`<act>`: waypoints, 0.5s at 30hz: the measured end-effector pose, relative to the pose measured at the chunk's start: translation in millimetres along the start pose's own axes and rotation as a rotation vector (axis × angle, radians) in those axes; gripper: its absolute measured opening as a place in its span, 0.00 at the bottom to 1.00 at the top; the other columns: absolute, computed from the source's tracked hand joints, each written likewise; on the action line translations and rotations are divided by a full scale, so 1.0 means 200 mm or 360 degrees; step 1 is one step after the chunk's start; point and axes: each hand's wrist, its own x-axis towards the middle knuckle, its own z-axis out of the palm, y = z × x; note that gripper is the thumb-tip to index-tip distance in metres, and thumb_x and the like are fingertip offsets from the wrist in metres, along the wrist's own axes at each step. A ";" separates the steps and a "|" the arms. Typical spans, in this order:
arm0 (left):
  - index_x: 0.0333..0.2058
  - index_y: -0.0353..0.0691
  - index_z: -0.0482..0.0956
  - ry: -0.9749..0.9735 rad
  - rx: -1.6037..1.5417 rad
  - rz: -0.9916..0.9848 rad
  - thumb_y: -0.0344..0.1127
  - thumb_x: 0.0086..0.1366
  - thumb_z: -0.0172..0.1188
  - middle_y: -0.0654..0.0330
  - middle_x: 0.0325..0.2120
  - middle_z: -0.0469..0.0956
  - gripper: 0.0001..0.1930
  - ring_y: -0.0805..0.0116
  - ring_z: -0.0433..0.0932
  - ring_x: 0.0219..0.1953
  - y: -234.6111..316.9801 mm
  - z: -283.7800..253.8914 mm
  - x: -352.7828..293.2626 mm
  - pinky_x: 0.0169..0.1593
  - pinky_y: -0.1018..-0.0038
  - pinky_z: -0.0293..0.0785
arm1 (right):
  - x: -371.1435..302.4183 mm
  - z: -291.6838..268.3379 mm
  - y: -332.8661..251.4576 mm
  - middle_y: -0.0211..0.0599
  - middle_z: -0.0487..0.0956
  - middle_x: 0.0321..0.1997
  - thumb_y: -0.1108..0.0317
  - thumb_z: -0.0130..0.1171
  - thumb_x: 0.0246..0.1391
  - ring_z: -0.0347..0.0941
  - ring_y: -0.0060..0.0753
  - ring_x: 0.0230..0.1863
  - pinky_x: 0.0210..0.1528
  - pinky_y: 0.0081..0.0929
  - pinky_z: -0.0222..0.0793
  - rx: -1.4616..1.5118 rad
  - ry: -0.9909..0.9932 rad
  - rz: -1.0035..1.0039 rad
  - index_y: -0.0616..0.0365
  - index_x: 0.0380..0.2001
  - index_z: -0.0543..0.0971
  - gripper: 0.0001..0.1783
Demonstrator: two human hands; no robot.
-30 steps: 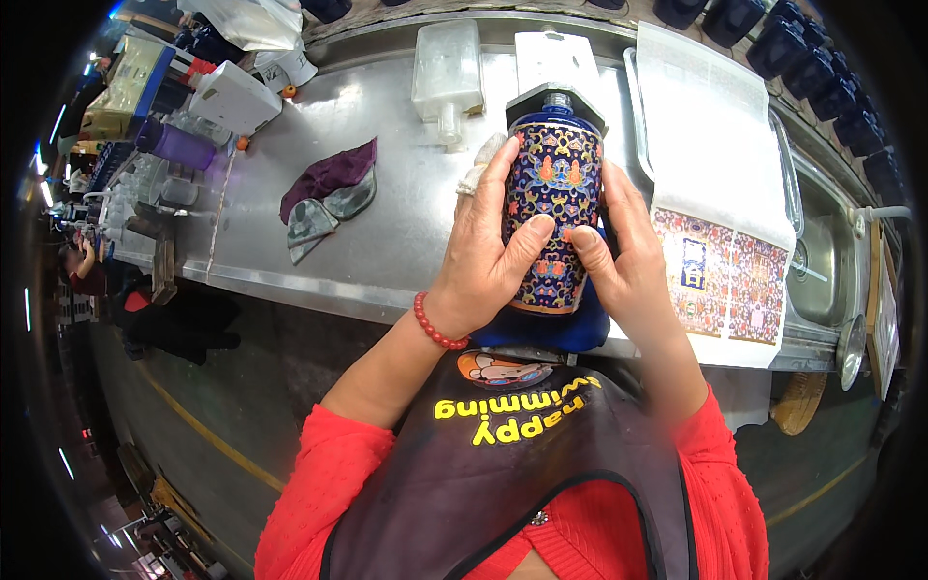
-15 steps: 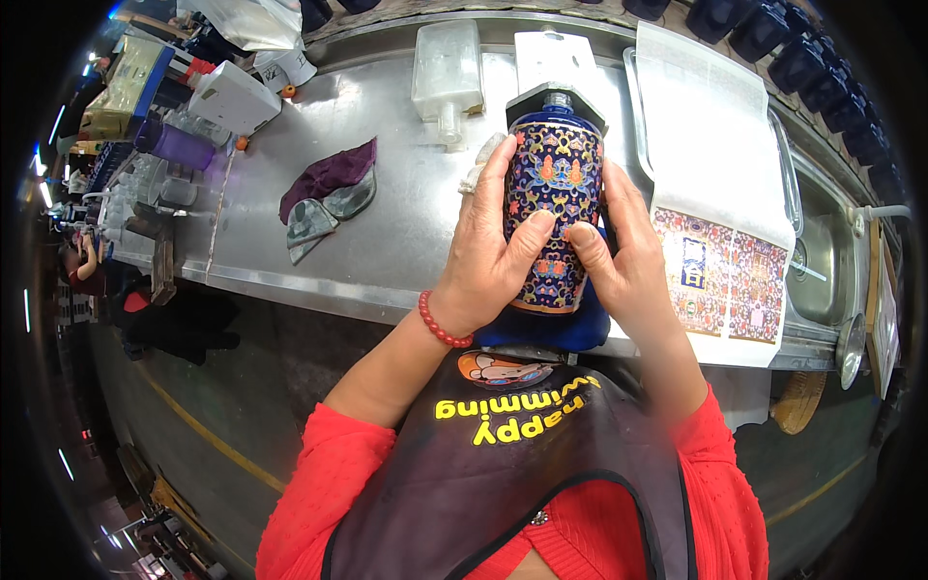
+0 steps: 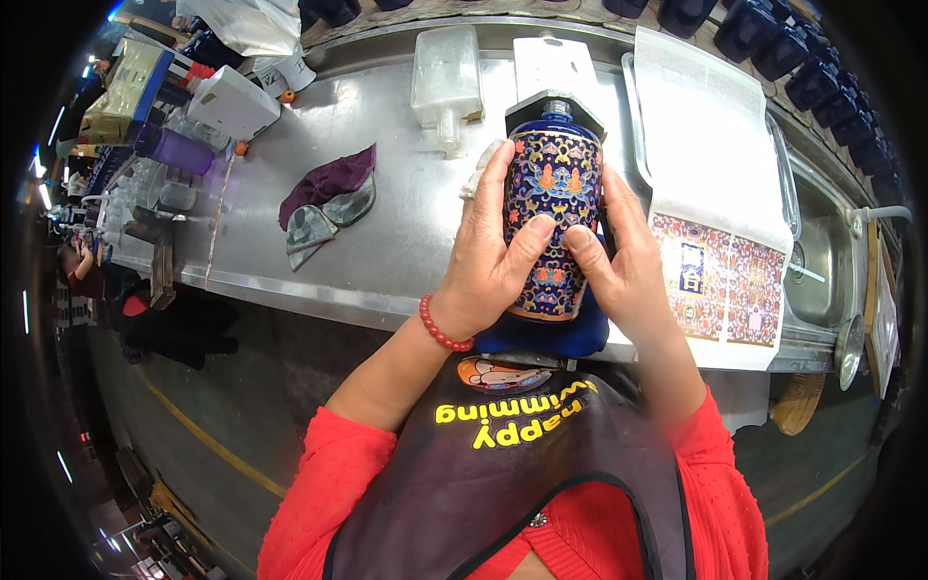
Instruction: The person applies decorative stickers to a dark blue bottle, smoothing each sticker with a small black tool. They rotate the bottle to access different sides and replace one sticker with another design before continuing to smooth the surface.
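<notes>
A dark blue glass bottle (image 3: 553, 198) with a colourful floral-patterned wrap lies between my two hands, its clear neck pointing away from me. My left hand (image 3: 491, 256) is wrapped along its left side, thumb pressed on the patterned face. From the right, my right hand (image 3: 628, 266) grips the other side, its thumb also on the front. The bottle's back is hidden. Around its neck end shows a dark angular holder (image 3: 599, 114). Under its near end sits something blue (image 3: 546, 338), partly covered. A whitish crumpled piece (image 3: 474, 179) is beside my left fingertips.
A sheet of patterned labels (image 3: 720, 275) with white backing lies to the right, near a sink (image 3: 817, 266). A clear square bottle (image 3: 447, 82) lies beyond my hands. Purple and grey-green cloths (image 3: 329, 198) rest on the left of the metal counter (image 3: 406, 251). Dark blue containers (image 3: 807, 82) line the back.
The bottle has shifted very slightly toward me. Both hands keep the same grip, with thumbs still on the patterned front.
</notes>
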 end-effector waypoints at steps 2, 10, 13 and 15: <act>0.71 0.25 0.51 -0.0012 -0.0060 -0.0010 0.43 0.73 0.58 0.36 0.68 0.60 0.39 0.45 0.61 0.70 0.00 0.00 0.00 0.72 0.59 0.54 | 0.00 0.00 0.00 0.59 0.67 0.70 0.58 0.62 0.64 0.66 0.49 0.70 0.70 0.38 0.60 -0.0030 0.0004 -0.0011 0.70 0.70 0.61 0.39; 0.71 0.25 0.49 -0.0053 0.0087 0.0071 0.44 0.73 0.58 0.35 0.69 0.57 0.40 0.45 0.57 0.72 -0.02 -0.01 0.00 0.73 0.59 0.51 | 0.01 0.00 0.00 0.59 0.67 0.70 0.61 0.62 0.63 0.67 0.47 0.70 0.70 0.37 0.61 -0.0006 -0.0012 -0.0010 0.71 0.70 0.61 0.39; 0.71 0.25 0.49 -0.0055 0.0051 0.0048 0.44 0.73 0.58 0.35 0.69 0.56 0.40 0.44 0.57 0.72 -0.02 -0.01 0.00 0.73 0.59 0.51 | 0.01 0.00 0.00 0.58 0.67 0.70 0.61 0.62 0.62 0.66 0.47 0.70 0.70 0.37 0.61 0.0014 -0.0022 -0.0003 0.71 0.70 0.61 0.40; 0.71 0.25 0.50 -0.0033 0.0067 0.0044 0.43 0.73 0.58 0.36 0.69 0.57 0.40 0.46 0.58 0.72 -0.02 -0.01 0.00 0.73 0.59 0.52 | 0.01 -0.01 0.00 0.63 0.66 0.70 0.59 0.64 0.61 0.62 0.56 0.72 0.72 0.42 0.56 0.0115 -0.0043 0.0059 0.73 0.69 0.61 0.42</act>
